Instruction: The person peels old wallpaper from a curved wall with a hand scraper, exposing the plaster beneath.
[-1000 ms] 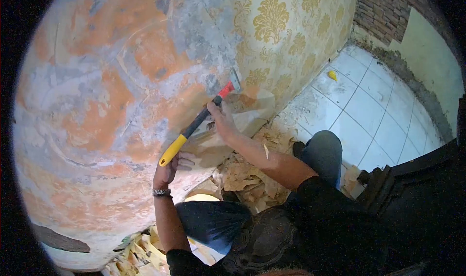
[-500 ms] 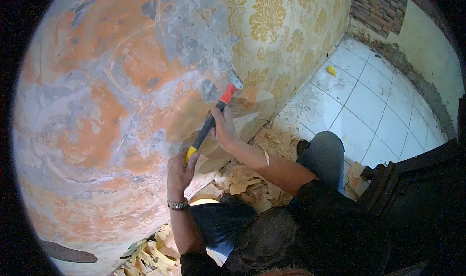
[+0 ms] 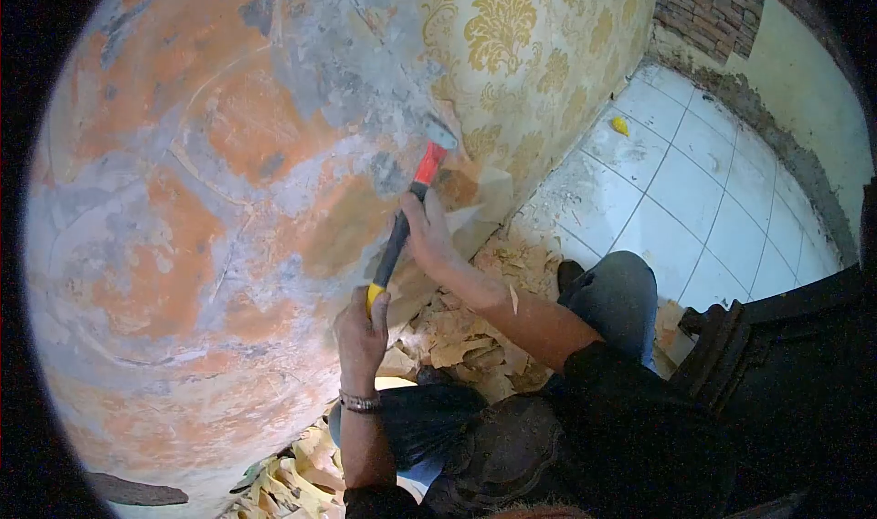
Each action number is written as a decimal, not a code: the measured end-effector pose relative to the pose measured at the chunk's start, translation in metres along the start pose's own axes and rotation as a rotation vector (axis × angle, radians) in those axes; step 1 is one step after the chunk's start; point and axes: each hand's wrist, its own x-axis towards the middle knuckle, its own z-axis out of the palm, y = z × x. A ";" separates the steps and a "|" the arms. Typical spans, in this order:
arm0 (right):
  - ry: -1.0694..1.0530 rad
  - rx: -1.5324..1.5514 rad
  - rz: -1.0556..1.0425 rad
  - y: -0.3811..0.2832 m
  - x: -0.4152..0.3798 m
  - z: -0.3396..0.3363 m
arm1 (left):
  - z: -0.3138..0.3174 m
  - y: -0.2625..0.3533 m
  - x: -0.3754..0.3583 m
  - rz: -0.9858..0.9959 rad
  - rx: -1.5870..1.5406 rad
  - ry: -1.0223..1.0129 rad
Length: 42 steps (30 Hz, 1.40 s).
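A long-handled scraper (image 3: 395, 245) with a black grip, a red neck and a yellow end slants up across the wall (image 3: 247, 126). My left hand (image 3: 363, 332), below a wristwatch, is wrapped round its yellow end. Higher up the handle, just under the red neck, my right hand (image 3: 427, 231) grips it. The metal blade lies against the wall at the edge of the gold-patterned wallpaper (image 3: 502, 26). Left of that edge the wall shows bare orange and grey patches.
Torn wallpaper scraps (image 3: 466, 341) lie along the wall's foot, around my legs. White floor tiles (image 3: 685, 199) with a small yellow object (image 3: 620, 126) are on the right. Dark carved furniture (image 3: 731, 354) stands at lower right, a brick-patterned strip (image 3: 713, 12) at upper right.
My left hand and the yellow handle end have moved right, so the scraper stands steeper. The blade has shifted slightly up, and my right hand has moved a little with it.
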 end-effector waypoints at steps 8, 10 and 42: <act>-0.029 0.082 0.055 -0.017 -0.024 0.003 | 0.020 0.007 -0.034 -0.073 -0.034 0.016; -0.041 0.070 0.034 -0.013 -0.018 -0.007 | 0.027 0.014 -0.031 -0.139 -0.064 -0.028; -0.097 -0.561 0.209 0.088 0.016 -0.185 | -0.005 -0.004 -0.006 -0.002 -0.072 -0.154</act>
